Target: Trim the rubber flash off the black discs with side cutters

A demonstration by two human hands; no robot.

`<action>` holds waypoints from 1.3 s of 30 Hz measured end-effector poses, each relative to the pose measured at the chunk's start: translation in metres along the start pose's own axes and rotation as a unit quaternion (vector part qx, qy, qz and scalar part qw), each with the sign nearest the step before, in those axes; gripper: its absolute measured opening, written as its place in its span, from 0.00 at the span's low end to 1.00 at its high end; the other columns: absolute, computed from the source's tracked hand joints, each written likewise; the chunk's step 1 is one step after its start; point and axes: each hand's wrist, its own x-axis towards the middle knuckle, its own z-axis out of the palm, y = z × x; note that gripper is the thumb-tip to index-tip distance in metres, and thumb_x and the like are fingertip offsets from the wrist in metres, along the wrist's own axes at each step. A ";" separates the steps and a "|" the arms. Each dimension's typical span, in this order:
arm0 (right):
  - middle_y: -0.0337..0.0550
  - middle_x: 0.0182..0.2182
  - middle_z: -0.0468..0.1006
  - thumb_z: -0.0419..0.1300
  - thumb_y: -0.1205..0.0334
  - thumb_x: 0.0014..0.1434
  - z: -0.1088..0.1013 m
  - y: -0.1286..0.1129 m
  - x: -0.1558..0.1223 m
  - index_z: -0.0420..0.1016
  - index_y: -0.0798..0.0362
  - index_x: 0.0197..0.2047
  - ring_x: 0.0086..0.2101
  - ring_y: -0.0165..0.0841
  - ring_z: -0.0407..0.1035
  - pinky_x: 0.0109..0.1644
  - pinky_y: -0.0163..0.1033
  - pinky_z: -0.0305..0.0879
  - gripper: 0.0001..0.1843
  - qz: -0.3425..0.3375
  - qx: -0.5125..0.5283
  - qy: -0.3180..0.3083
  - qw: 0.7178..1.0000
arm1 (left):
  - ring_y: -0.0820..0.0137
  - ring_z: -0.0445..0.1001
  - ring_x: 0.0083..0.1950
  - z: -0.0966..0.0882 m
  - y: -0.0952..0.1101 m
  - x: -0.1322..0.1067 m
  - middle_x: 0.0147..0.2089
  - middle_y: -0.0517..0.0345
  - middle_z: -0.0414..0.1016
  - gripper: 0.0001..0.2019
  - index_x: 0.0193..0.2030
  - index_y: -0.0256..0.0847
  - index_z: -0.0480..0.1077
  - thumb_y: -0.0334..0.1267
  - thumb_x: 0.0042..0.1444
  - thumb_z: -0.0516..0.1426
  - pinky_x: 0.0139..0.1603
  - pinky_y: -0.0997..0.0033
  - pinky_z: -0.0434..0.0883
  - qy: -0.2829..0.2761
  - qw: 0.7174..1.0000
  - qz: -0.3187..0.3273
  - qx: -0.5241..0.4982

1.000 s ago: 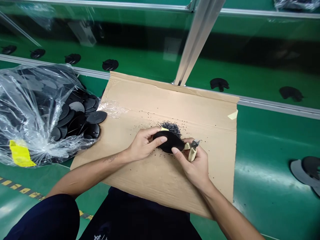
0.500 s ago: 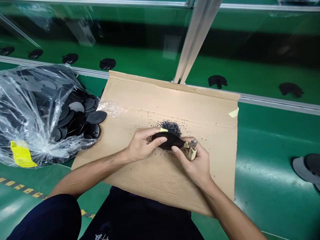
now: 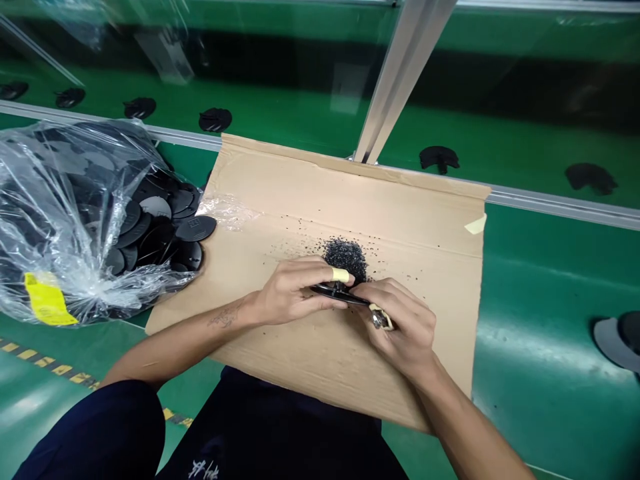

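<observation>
My left hand (image 3: 293,290) grips a thin black plastic disc (image 3: 333,292), seen nearly edge-on, just above a sheet of brown cardboard (image 3: 310,193). A yellow tape band wraps one fingertip. My right hand (image 3: 403,327) is closed round a small trimming tool with a beige handle and metal tip (image 3: 380,318), held against the disc's right edge. A small heap of black shavings (image 3: 346,255) lies on the cardboard just beyond my hands.
A clear plastic bag (image 3: 60,213) full of black discs lies at left, spilling onto the cardboard. More black parts (image 3: 439,157) sit on the green conveyor belt beyond a metal rail. Grey and black parts (image 3: 620,337) lie at the right edge. A metal post (image 3: 400,73) rises behind.
The disc has been tipped from face-up to nearly edge-on. My right hand has rolled over the tool, so the handle is mostly covered. The heap of shavings is now uncovered.
</observation>
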 end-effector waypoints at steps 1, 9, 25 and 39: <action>0.46 0.38 0.84 0.62 0.74 0.61 0.000 0.000 0.000 0.78 0.48 0.49 0.34 0.37 0.78 0.37 0.44 0.76 0.16 -0.002 -0.001 0.003 1.000 | 0.69 0.81 0.39 0.000 0.000 0.001 0.39 0.50 0.84 0.14 0.52 0.38 0.76 0.42 0.64 0.63 0.40 0.69 0.79 -0.002 1.000 -0.003 -0.012; 0.47 0.41 0.84 0.61 0.75 0.61 0.002 -0.001 0.000 0.77 0.47 0.50 0.37 0.37 0.80 0.39 0.44 0.79 0.18 0.005 0.030 0.001 1.000 | 0.69 0.81 0.39 0.004 0.001 -0.002 0.39 0.52 0.84 0.11 0.52 0.40 0.77 0.34 0.63 0.64 0.42 0.68 0.77 0.053 0.997 0.036 -0.039; 0.45 0.40 0.84 0.60 0.76 0.61 0.000 -0.002 0.003 0.78 0.47 0.48 0.37 0.37 0.80 0.40 0.43 0.79 0.17 0.024 0.032 -0.015 0.999 | 0.70 0.81 0.36 0.006 0.006 -0.004 0.37 0.55 0.84 0.11 0.50 0.40 0.77 0.35 0.61 0.66 0.38 0.69 0.79 0.065 0.996 0.044 0.033; 0.46 0.39 0.82 0.67 0.74 0.59 0.000 -0.002 0.006 0.78 0.49 0.45 0.38 0.36 0.78 0.41 0.42 0.77 0.13 0.038 0.089 0.021 0.995 | 0.69 0.80 0.40 0.005 -0.002 -0.008 0.39 0.50 0.82 0.08 0.48 0.37 0.77 0.36 0.64 0.63 0.42 0.69 0.77 0.015 1.000 -0.013 -0.011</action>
